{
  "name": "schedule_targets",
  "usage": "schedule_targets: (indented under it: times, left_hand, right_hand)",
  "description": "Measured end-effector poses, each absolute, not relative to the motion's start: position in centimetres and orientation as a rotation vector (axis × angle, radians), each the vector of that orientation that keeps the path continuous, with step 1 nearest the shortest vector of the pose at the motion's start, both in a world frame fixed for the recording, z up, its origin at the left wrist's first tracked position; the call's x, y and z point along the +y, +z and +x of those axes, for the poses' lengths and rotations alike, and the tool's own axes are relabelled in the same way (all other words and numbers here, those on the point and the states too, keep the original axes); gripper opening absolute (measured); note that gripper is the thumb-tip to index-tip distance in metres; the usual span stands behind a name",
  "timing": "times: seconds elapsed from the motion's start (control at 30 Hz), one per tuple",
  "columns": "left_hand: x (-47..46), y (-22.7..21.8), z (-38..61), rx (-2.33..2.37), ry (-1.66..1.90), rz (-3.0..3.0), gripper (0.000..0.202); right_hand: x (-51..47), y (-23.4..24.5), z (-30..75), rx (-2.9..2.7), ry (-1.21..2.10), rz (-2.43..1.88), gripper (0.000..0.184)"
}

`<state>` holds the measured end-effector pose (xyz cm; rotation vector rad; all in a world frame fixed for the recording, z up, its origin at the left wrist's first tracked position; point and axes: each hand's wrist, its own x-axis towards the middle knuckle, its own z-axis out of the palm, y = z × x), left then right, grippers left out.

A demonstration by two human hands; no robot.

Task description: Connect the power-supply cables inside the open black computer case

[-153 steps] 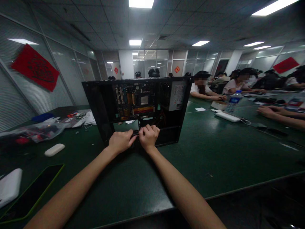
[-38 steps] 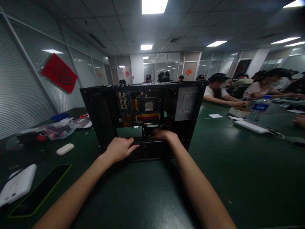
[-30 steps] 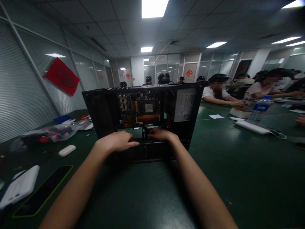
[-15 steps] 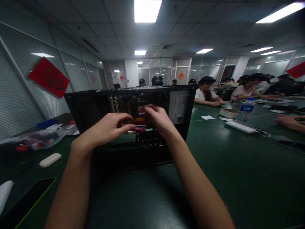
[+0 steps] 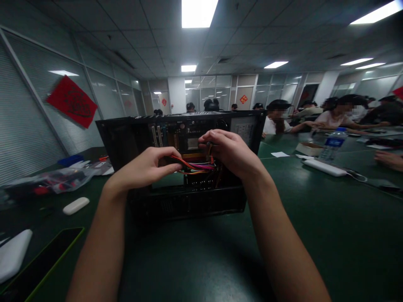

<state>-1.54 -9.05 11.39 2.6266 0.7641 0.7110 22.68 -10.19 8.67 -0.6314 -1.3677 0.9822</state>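
Note:
An open black computer case [image 5: 185, 205] stands on the green table, its inside facing me. Across its opening runs a bundle of coloured cables [image 5: 200, 167], orange, red, white and purple. My left hand [image 5: 154, 165] pinches the left end of this bundle between thumb and fingers. At the right, my right hand [image 5: 231, 151] is closed with its fingertips by a few yellowish wires [image 5: 210, 153] in front of the motherboard [image 5: 192, 143]; what it grips is partly hidden. Behind that hand is the silver power supply [image 5: 244, 128].
To the left lie a clear plastic bag [image 5: 67, 178], a white oval case [image 5: 76, 206] and a dark green-edged phone-like slab [image 5: 47, 264]. On the right are a white power strip [image 5: 324, 167], a water bottle [image 5: 335, 144] and a small open box [image 5: 310, 149]. Other people sit further off.
My right hand has moved rightward and turned, baring more of the cable bundle between the hands. My left hand keeps its pinch. The camera view has shifted slightly left.

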Motion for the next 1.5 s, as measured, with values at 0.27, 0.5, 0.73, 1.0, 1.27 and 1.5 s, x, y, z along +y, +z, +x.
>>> schedule_targets:
  times: [0.27, 0.5, 0.73, 1.0, 1.27, 1.5]
  left_hand:
    - [-8.8, 11.3, -2.2, 0.764, 0.707, 2.604, 0.033]
    - [-9.3, 11.1, -1.3, 0.844, 0.868, 2.519, 0.035]
    - [-8.1, 9.9, 0.6, 0.78, 0.927, 2.367, 0.034]
    - [-8.4, 10.0, 0.6, 0.667, 0.744, 2.256, 0.049]
    - [-8.3, 10.3, -0.1, 0.637, 0.755, 2.265, 0.049]
    - [-8.8, 10.6, -0.5, 0.56, 0.657, 2.173, 0.081]
  right_hand:
    - [-8.7, 7.6, 21.8, -1.561, 0.857, -0.772, 0.03]
    - [-10.4, 7.6, 20.9, -1.983, 0.435, -1.056, 0.034]
    - [-11.4, 8.5, 21.0, -1.973, 0.577, -0.926, 0.038]
    - [-11.4, 9.0, 21.0, -1.943, 0.861, -0.832, 0.038]
    - [-11.7, 8.9, 21.2, -1.999, 0.947, -0.779, 0.036]
    - [-11.8, 9.6, 21.8, -1.858, 0.83, -0.823, 0.032]
